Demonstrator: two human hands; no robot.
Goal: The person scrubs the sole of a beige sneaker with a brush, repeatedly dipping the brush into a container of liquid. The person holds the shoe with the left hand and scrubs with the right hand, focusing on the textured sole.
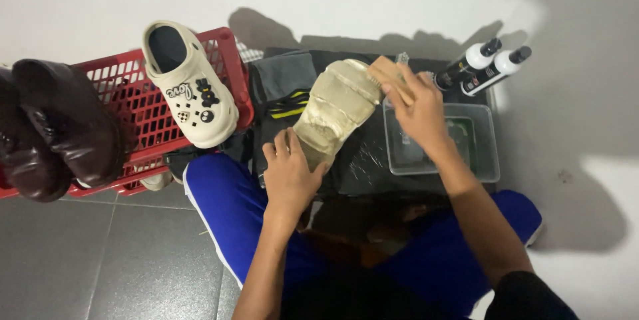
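While the left hand (291, 172) clasps the beige shoe (335, 110) sole-up over the dark cloth (363, 160), the right hand (418, 110) grasps a wooden brush (391, 75) at its toe end, apparently mid-scrub, just left of the clear tub (489, 150).

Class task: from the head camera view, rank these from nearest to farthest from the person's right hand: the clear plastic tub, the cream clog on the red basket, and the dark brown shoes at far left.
Measured from the right hand:
1. Clear plastic tub: directly beneath and beside the hand, on the right.
2. Cream clog: left of centre, resting on the red basket.
3. Dark brown shoes: far left edge.
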